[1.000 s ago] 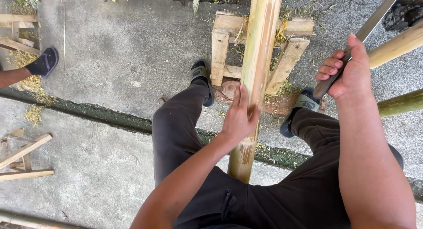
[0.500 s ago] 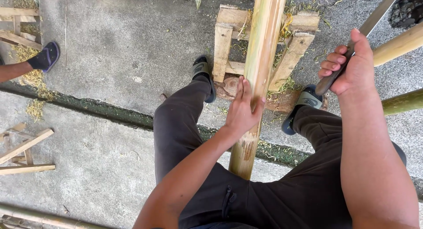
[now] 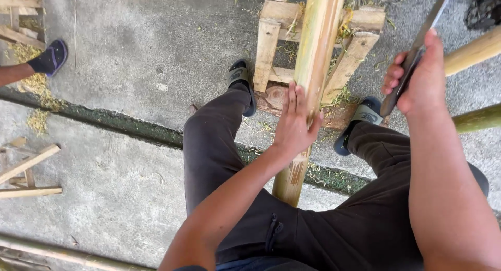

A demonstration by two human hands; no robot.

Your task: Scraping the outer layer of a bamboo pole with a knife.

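A thick pale bamboo pole (image 3: pixel 316 46) runs from between my knees up and away over a small wooden frame (image 3: pixel 271 46). My left hand (image 3: pixel 296 125) lies on the pole with its fingers wrapped over the side, steadying it. My right hand (image 3: pixel 417 78) is raised at the right, closed around the handle of a long knife (image 3: pixel 430 20) whose blade points up and away. I sit with dark trousers, a sandalled foot on each side of the frame.
Two more bamboo poles (image 3: pixel 472 52) reach in from the right edge. Another person's foot in a dark sandal (image 3: pixel 49 57) is at the far left. Wood strips (image 3: pixel 28 164) and shavings lie on the concrete floor; a mossy crack crosses it.
My left hand has slid slightly along the pole and keeps holding it. The right hand with the knife has stayed raised; the view has shifted a little.
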